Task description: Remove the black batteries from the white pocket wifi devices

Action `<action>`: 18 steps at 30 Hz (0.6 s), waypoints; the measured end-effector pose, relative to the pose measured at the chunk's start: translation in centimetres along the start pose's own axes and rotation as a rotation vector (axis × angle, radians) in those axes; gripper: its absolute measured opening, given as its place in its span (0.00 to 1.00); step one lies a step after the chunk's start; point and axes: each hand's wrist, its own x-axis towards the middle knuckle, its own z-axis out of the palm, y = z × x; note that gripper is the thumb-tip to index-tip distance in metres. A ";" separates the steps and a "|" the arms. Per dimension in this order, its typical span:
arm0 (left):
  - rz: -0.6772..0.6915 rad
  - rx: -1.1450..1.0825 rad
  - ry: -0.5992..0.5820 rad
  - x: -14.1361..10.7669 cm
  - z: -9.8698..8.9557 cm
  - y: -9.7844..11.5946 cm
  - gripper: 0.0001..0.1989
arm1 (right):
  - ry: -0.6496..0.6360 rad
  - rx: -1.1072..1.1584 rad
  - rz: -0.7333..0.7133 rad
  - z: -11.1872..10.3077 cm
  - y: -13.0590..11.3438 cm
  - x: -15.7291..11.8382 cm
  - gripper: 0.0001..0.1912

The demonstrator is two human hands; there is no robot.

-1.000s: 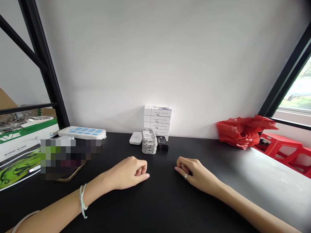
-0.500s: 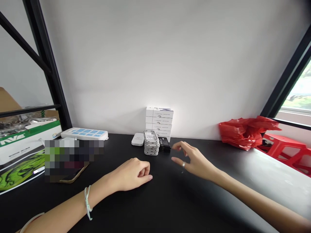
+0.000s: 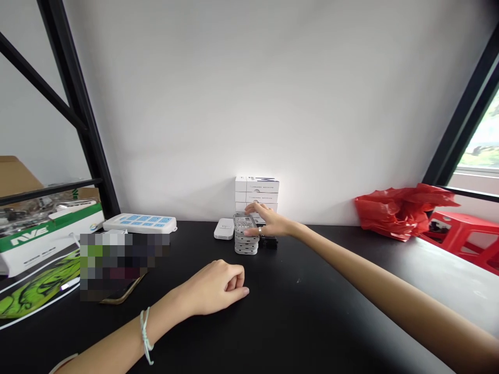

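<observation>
A stack of small white electronic devices (image 3: 246,245) with rounded corners stands near the wall; the top one has its back open, showing a printed label inside. Over that stack reaches my right hand (image 3: 268,221), thumb at the near edge of the top device and fingers at its far edge. Black batteries (image 3: 270,242) lie just right of the stack, partly hidden by this hand. To the left sit white covers (image 3: 224,229) in a low pile. My left hand (image 3: 218,287) rests on the black table, fingers curled in, apart from any object.
White boxes (image 3: 262,186) are stacked against the wall behind the devices. A power strip (image 3: 141,223), a phone (image 3: 122,293) partly blurred out and a green-and-white carton (image 3: 50,234) are at left. Red plastic bags (image 3: 403,210) and red stools (image 3: 463,234) are at right.
My right hand has moved left and away from me, from beside the batteries to the top of the device stack. My left hand stays curled on the table. The view has shifted slightly.
</observation>
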 end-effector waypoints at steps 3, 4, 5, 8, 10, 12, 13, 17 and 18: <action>-0.004 -0.006 -0.003 0.0 0.0 0.1 0.12 | -0.008 -0.002 0.004 -0.1 0.2 -0.1 0.37; -0.006 -0.007 -0.002 0.0 -0.1 0.1 0.11 | -0.014 -0.005 0.004 -0.2 0.1 -0.2 0.38; -0.008 -0.009 -0.002 0.0 -0.1 0.2 0.11 | -0.019 -0.009 0.003 -0.2 0.1 -0.3 0.39; -0.010 -0.018 -0.007 0.0 -0.1 0.3 0.11 | -0.027 -0.023 0.006 -0.3 -0.3 -0.7 0.41; -0.012 -0.020 -0.007 0.0 -0.2 0.3 0.11 | -0.025 -0.033 0.017 -0.1 -0.6 -0.8 0.41; -0.016 -0.017 -0.006 0.0 -0.2 0.4 0.11 | -0.007 -0.046 0.030 0.1 -0.9 -1.0 0.39; -0.019 -0.013 -0.005 0.0 -0.2 0.4 0.11 | 0.007 -0.052 0.033 0.1 -1.1 -1.2 0.38; -0.020 -0.005 -0.007 -0.1 -0.2 0.4 0.12 | 0.092 -0.067 0.010 0.0 -1.8 -3.2 0.37; -0.018 -0.002 -0.007 -0.1 -0.1 0.4 0.12 | 0.114 -0.069 -0.001 -0.2 -2.0 -4.0 0.36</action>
